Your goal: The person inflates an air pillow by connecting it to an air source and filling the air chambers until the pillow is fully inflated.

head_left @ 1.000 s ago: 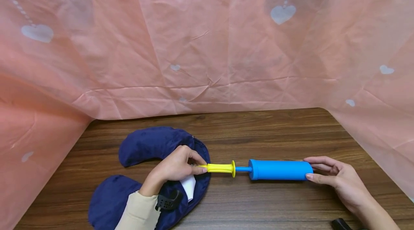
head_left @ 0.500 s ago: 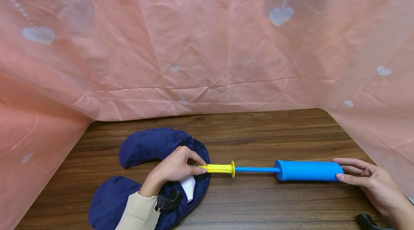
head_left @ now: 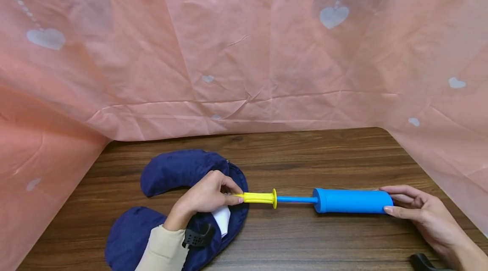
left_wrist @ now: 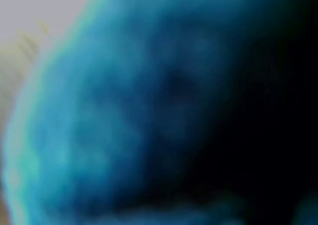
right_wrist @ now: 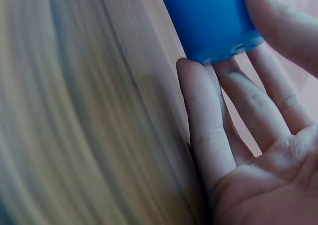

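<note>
A hand air pump lies level, with a blue barrel, a thin blue rod and a yellow tube part ending in a round flange. My right hand holds the barrel's far end between thumb and fingers; the right wrist view shows the fingertips at the barrel's end. At the other end, my left hand pinches the yellow part's tip over a navy U-shaped neck pillow. The fingers hide where that tip ends. Under the left hand, a white tag sticks out.
Everything rests on a brown wood-grain table. A pink curtain with pale hearts closes in the back and both sides. Only blurred dark blue fills most of the left wrist view.
The right hand first drew the blue barrel to the right, baring more rod, then brought it partway back left. The left hand, yellow part and pillow stay in place.
</note>
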Available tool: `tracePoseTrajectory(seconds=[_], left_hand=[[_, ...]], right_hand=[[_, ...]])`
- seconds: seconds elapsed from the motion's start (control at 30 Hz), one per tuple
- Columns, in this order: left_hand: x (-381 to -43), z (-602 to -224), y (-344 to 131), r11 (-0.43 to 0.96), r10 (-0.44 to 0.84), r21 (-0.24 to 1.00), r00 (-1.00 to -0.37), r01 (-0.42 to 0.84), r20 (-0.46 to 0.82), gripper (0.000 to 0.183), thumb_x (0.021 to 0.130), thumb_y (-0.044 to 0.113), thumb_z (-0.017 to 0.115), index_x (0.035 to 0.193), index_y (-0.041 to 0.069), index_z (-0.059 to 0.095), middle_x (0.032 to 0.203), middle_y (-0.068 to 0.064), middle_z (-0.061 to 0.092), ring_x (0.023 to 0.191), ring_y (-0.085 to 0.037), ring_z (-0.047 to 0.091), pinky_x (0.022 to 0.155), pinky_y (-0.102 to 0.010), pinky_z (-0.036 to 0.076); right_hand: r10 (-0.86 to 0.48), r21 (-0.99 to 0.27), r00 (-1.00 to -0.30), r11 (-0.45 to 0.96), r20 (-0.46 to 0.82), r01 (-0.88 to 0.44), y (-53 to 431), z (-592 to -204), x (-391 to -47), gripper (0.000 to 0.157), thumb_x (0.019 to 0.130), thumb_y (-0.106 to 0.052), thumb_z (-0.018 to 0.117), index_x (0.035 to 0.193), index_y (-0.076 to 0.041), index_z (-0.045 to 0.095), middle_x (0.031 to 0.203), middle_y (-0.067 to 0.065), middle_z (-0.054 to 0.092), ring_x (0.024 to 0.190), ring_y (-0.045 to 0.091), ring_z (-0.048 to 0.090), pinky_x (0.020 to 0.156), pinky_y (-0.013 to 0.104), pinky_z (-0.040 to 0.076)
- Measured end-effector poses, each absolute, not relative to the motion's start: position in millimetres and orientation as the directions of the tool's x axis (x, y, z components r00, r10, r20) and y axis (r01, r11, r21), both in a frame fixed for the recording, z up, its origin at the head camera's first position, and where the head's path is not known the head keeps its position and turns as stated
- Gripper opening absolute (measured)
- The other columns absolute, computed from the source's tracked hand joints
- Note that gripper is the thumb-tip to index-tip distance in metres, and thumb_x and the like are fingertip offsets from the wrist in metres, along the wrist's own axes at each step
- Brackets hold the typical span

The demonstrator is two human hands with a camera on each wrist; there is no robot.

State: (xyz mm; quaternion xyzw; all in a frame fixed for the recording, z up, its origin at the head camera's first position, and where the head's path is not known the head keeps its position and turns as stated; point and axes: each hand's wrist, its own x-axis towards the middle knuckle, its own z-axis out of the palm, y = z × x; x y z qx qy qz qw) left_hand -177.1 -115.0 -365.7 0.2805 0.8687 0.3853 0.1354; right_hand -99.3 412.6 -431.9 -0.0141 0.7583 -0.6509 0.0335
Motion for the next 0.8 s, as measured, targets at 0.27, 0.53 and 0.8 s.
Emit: tracePoseTrajectory(seconds=[0.27, 0.53, 0.8], left_hand=[[-176.4, -364.8, -114.7, 0.536, 0.599, 0.752, -0.801, 0.385, -0.017, 0.004, 0.094, 0.016, 0.084, 0.096, 0.016, 0.088, 0.093, 0.003, 0.081, 0.065, -0.008, 0.058, 0.058, -0.02, 0.042], [-175.4, -364.7, -113.2, 0.54, 0.602, 0.743, -0.798, 0.396, -0.012, 0.005, 0.094, 0.015, 0.084, 0.096, 0.017, 0.088, 0.097, 0.003, 0.082, 0.069, -0.007, 0.06, 0.061, -0.02, 0.044], [-175.8, -364.9, -112.6, 0.54, 0.613, 0.728, -0.79, 0.423, 0.004, 0.004, 0.093, 0.015, 0.084, 0.096, 0.016, 0.088, 0.098, 0.002, 0.082, 0.075, -0.005, 0.062, 0.065, -0.021, 0.048]], right_hand=[[-0.128, -0.988, -0.992, 0.156, -0.008, -0.012, 379.7, -429.5, -102.4, 0.044, 0.1, 0.009, 0.066, 0.137, -0.014, 0.072, 0.12, -0.014, 0.08, 0.106, 0.004, 0.073, 0.083, 0.021, 0.055], [-0.109, -0.977, -0.994, 0.215, -0.02, -0.004, 344.0, -427.4, -104.0, 0.039, 0.097, 0.003, 0.075, 0.133, -0.012, 0.073, 0.118, -0.014, 0.08, 0.102, 0.007, 0.074, 0.081, 0.023, 0.056], [-0.091, -0.951, -0.996, 0.31, -0.011, -0.018, 321.8, -426.5, -103.1, 0.039, 0.096, -0.001, 0.078, 0.133, -0.006, 0.071, 0.116, -0.018, 0.079, 0.106, 0.0, 0.072, 0.082, 0.021, 0.056]])
